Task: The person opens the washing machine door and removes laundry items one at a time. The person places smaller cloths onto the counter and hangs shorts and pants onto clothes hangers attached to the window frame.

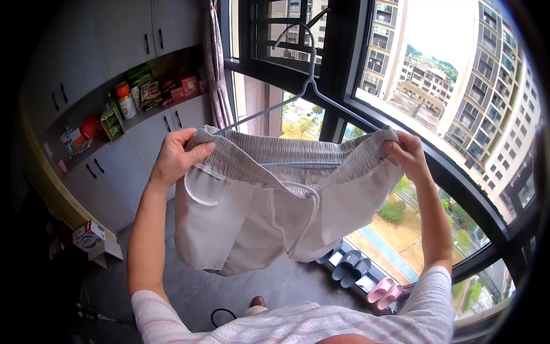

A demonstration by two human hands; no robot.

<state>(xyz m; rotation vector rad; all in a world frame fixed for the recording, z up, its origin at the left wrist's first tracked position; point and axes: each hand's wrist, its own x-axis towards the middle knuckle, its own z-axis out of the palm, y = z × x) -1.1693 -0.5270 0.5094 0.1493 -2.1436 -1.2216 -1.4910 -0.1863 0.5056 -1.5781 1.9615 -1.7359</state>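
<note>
A pair of light grey shorts (286,212) with a gathered elastic waistband and a pale drawstring is stretched wide in front of me. Pocket bags show on its outer face, so it looks turned inside out. At the left end of the waistband, my left hand (179,157) pinches the fabric between thumb and fingers. My right hand (409,155) grips the opposite end the same way. A grey clothes hanger (311,74) sits inside the waist opening, its shoulders reaching both ends and its hook up. Whether the hook rests on anything is unclear.
Tall windows (435,109) with dark frames stand ahead and right. Navy slippers (350,268) and pink slippers (385,292) line the floor by the glass. Cabinets (166,123) with a shelf of packaged goods run along the left, near a curtain (217,74). A box (90,236) lies lower left.
</note>
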